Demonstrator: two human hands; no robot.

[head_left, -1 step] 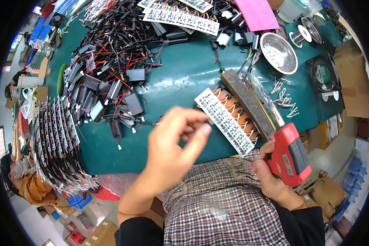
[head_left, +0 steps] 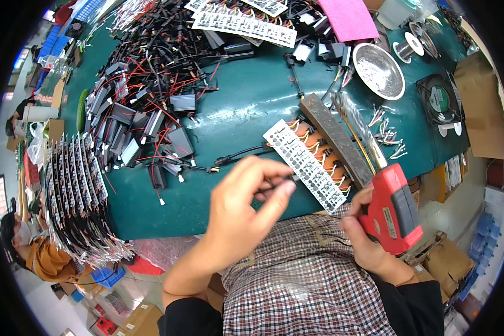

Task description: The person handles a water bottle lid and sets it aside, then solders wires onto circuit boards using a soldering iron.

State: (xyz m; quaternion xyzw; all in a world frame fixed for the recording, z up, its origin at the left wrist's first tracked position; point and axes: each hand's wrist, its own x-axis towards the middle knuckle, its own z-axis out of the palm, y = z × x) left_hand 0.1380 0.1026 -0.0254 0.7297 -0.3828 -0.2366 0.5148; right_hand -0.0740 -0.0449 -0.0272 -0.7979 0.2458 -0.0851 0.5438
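Note:
My left hand is raised over the table's near edge, thumb and forefinger pinched on a small dark piece that I cannot make out. Its fingertips come close to a white circuit-board strip with black parts and red, yellow and black wires along its far side. A dark bar lies along the wired side, over a brown base. In my right hand is a red and black soldering gun, its metal barrel pointing away over the table beside the bar. A black cable lies beyond my left hand.
At the left lie a heap of black cables and grey casings and a stack of wired boards. A metal bowl, a wire spool, a fan and stripped wire bundles are at the right. More board strips lie at the back.
My left hand has shifted slightly right and toward me, uncovering more of the black cable behind it. The soldering gun has moved slightly left.

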